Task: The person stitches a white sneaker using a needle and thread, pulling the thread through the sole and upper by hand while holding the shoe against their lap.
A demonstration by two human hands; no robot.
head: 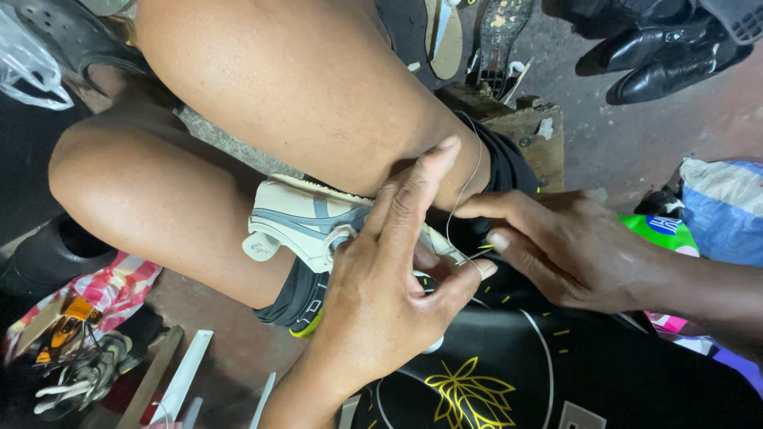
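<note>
A white and grey-blue sneaker (298, 222) is clamped between my bare knees, heel toward the left. My left hand (389, 278) lies over its sole edge, fingers spread and pressing the shoe. My right hand (556, 246) comes in from the right with fingertips pinched at the shoe's edge on a thin pale thread (461, 199) that loops up toward my knee. Any needle is too small to make out.
A wooden block (520, 127) stands behind my knee. Black leather shoes (652, 56) lie at top right, loose soles (445, 36) at top centre. A blue and white bag (723, 206) is at right. Another sneaker (87, 373) and wood strips (171, 381) lie bottom left.
</note>
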